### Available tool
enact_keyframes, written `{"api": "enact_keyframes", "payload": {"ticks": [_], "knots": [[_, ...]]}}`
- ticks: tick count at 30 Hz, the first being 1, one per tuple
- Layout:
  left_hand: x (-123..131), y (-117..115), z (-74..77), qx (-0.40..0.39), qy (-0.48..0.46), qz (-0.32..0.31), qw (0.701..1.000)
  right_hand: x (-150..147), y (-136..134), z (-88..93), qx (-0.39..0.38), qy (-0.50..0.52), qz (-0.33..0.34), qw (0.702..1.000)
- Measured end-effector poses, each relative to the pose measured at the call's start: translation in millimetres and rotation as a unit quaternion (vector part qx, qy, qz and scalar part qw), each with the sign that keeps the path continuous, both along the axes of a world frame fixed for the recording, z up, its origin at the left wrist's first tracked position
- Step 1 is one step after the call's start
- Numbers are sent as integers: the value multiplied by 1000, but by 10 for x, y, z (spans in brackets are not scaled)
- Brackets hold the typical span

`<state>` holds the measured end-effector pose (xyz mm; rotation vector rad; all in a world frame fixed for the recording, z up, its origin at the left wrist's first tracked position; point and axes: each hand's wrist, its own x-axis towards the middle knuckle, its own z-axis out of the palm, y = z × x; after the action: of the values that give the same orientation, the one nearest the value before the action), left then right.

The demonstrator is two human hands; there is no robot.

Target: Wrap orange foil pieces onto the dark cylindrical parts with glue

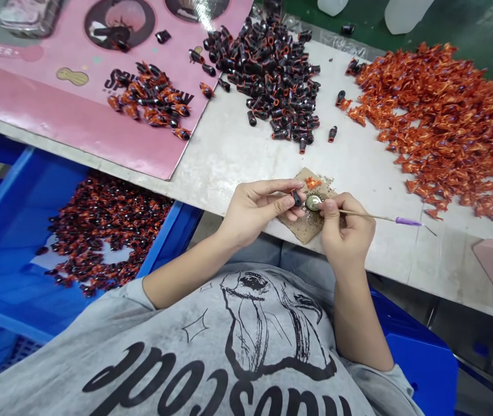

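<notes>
Left hand [257, 211] pinched a small black cylinder [297, 199] above a brown cardboard scrap [321, 185]; light, stiff-looking, probably best held by its barrel. At 3 o'clock, right hand [346, 234] gripped a thin wooden pick [372, 215].

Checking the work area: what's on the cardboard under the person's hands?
An orange scrap and dark specks lie on the cardboard. The left hand and right hand hide its middle.
</notes>
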<state>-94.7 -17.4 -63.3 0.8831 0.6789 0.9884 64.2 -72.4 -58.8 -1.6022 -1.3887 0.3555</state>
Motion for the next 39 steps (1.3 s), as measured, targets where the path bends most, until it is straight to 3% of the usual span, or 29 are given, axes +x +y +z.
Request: {"api": "enact_keyframes", "payload": {"ticks": [7,13,33,39], "knots": [[16,0,8,-4,-12,4,1000,-55,-11,-5,85,109,-27,990],[15,-5,5,-12,12,5,1000,-132,-29,43,162,147,44,975],[16,-6,18,8,37,23,999,-163,-14,-17,161,139,115,970],[-8,-16,19,28,61,9,998,-70,30,144,96,93,188,973]]}}
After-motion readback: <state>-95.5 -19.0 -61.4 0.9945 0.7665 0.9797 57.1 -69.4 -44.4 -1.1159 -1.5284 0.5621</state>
